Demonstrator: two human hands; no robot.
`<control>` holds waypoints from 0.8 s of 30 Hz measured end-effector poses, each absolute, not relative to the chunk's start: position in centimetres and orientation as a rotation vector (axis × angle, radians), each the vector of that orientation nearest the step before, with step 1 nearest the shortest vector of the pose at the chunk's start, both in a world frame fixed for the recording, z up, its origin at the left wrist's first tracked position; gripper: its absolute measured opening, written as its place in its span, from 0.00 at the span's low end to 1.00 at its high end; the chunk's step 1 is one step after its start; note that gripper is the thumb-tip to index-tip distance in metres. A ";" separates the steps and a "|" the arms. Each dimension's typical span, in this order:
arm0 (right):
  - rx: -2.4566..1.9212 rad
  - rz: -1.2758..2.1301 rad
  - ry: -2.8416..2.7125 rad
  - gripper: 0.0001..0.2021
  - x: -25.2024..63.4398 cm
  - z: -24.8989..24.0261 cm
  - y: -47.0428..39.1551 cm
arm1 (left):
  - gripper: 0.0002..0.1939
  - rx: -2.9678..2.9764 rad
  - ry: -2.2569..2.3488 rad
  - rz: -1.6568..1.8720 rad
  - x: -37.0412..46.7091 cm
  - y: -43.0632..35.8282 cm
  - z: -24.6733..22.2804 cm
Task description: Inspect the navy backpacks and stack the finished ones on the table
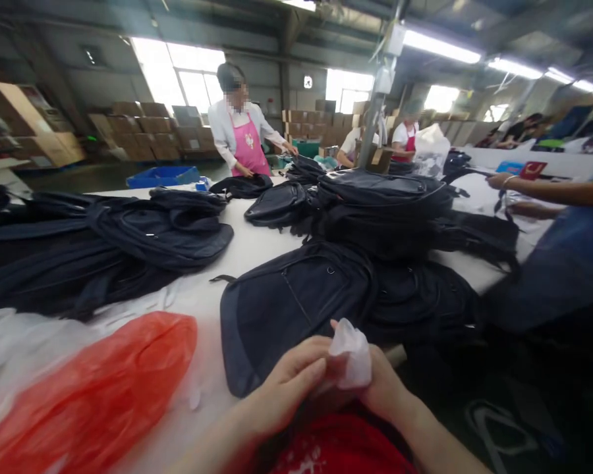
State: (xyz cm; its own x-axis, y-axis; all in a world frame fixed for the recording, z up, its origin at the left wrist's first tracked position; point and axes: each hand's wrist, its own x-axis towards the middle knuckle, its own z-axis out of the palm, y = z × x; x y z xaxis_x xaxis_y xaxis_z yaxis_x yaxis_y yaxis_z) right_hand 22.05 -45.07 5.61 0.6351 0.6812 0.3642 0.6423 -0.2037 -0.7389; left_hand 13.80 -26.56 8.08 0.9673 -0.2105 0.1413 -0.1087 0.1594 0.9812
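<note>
My left hand (299, 372) and my right hand (380, 382) are close together at the table's near edge, in front of my red apron (346, 447). Between them is a crumpled piece of thin white material (352, 355). The fingers of my right hand are mostly hidden behind it, while the left hand's fingers are curled against its side. Just beyond my hands lies a dark navy backpack (286, 303), flat on the white table (207, 296).
Dark backpacks form a pile (380, 204) ahead and another (128, 237) at left. A red plastic bag (103, 388) lies near left beside clear plastic (20, 349). A person in a pink apron (247, 141) stands across; another person's arm (548, 191) reaches in from the right.
</note>
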 end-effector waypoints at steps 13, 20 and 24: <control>-1.873 -0.559 -0.575 0.22 29.0 5.2 -46.5 | 0.26 2.685 0.231 -0.030 26.5 -29.2 4.4; -2.381 -0.216 -0.468 0.12 35.0 2.4 -43.6 | 0.20 2.706 0.343 0.290 26.3 -25.9 7.0; -2.352 -0.240 -0.521 0.07 36.9 2.6 -41.6 | 0.22 2.756 0.195 0.374 25.3 -25.6 8.1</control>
